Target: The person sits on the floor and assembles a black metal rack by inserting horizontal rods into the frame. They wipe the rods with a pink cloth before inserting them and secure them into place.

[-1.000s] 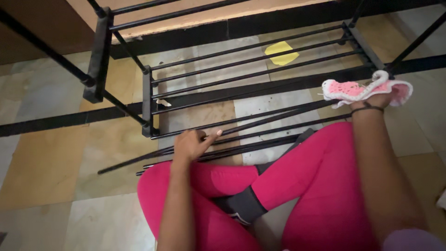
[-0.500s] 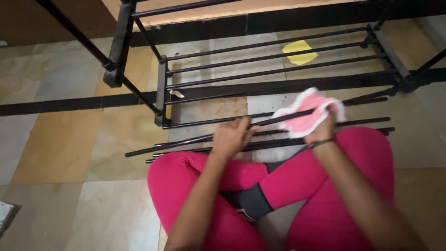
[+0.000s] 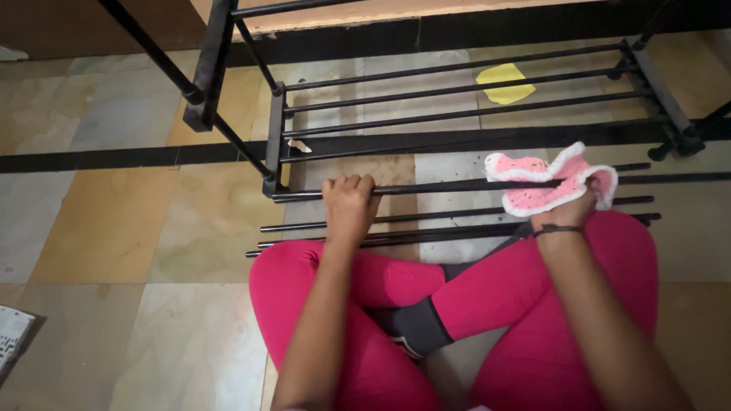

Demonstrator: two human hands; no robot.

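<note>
— What has the left hand [image 3: 349,199] got?
— It's closed round a black rod [image 3: 434,187] at mid-frame, likely steadying it.
— And the right hand [image 3: 567,207]?
— Closed on a pink cloth [image 3: 544,183], pressed over the same rod at right of centre.
— Other rods?
— More lie across the pink-clad legs [image 3: 502,293]; the rack [image 3: 464,114] stands on the floor [image 3: 114,221] above.

Across the middle of the frame run loose rods [image 3: 457,217], side by side above the person's crossed legs [image 3: 487,304]. The left hand [image 3: 349,204] sits on the uppermost rod [image 3: 449,186], centre-left; the right hand [image 3: 567,209] — centre-right — presses a cloth [image 3: 550,181] onto that same rod. Behind them, higher in the frame, stands a rack [image 3: 457,114] on the floor [image 3: 114,228], with a scrap [image 3: 502,82] lying beneath its bars.
</note>
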